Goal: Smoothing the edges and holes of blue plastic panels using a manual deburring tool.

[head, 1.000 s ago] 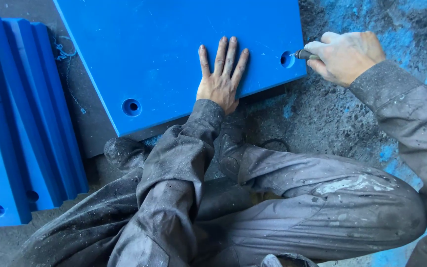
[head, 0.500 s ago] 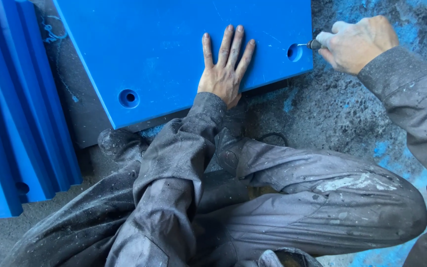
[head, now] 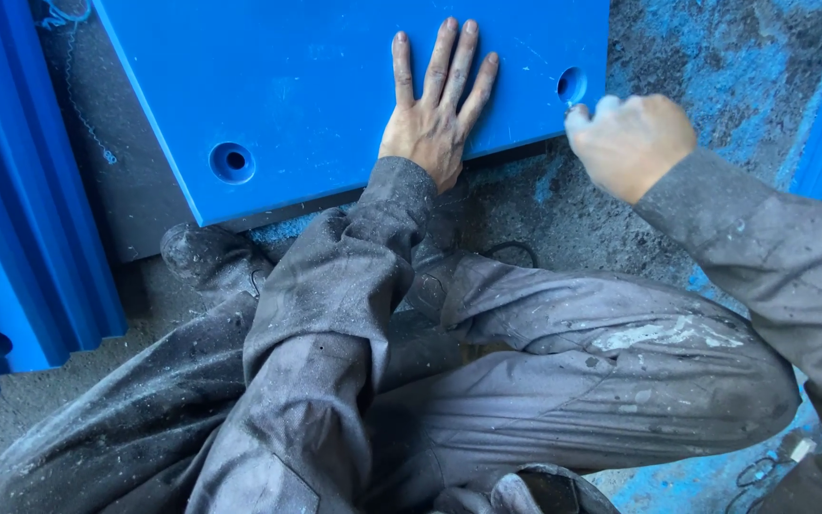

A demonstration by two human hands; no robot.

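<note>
On the blue panel [head: 316,86], the left hand [head: 430,119] lies flat, fingers spread; the right hand [head: 632,143] is fisted beside a corner hole [head: 571,85], its contents hidden.

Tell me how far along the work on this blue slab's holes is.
Both holes are already cut: left hole and right hole. In hand: left hand presses flat on the blue slab; right hand, fisted, is at the right hole. The left hole sits unattended.

Bright blue panel [head: 316,86], grey dusty sleeves [head: 354,276], seemingly blue-stained floor [head: 715,57]
</note>
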